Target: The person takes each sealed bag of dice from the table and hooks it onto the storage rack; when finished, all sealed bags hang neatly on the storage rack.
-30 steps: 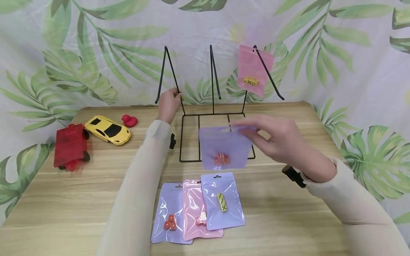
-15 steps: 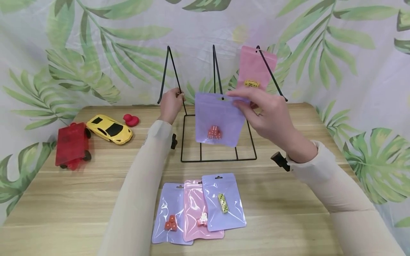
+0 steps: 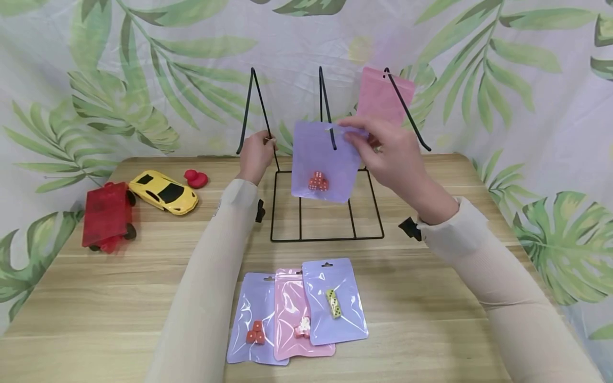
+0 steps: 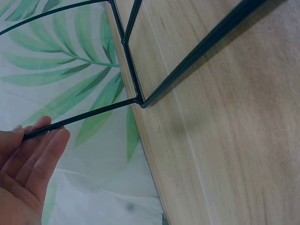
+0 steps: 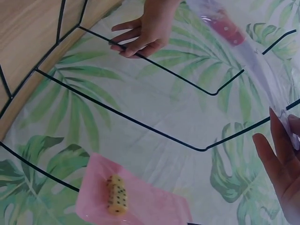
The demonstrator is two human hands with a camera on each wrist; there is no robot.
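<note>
My right hand (image 3: 395,154) pinches the top edge of a purple zip bag (image 3: 306,151) with red dice (image 3: 318,182) in it. The bag is at the middle hook (image 3: 327,106) of a black wire rack (image 3: 328,240); the hook's tip shows in front of it, and in the right wrist view the wire continues on both sides of the bag. My left hand (image 3: 256,157) grips the rack's left upright wire (image 4: 84,116) between thumb and fingers. A pink bag (image 3: 383,98) with yellow dice (image 5: 116,194) hangs on the right hook (image 3: 407,109).
On the table (image 3: 421,319) in front lie a purple bag (image 3: 261,300) with red dice, a pink bag (image 3: 288,298), and a purple bag (image 3: 335,276) with yellow dice. A red cart (image 3: 106,213), yellow toy car (image 3: 164,192) and red duck (image 3: 195,178) stand left.
My right hand has raised the purple bag up and away from me, from above the rack's base to the middle hook. The left hand keeps its grip on the upright.
</note>
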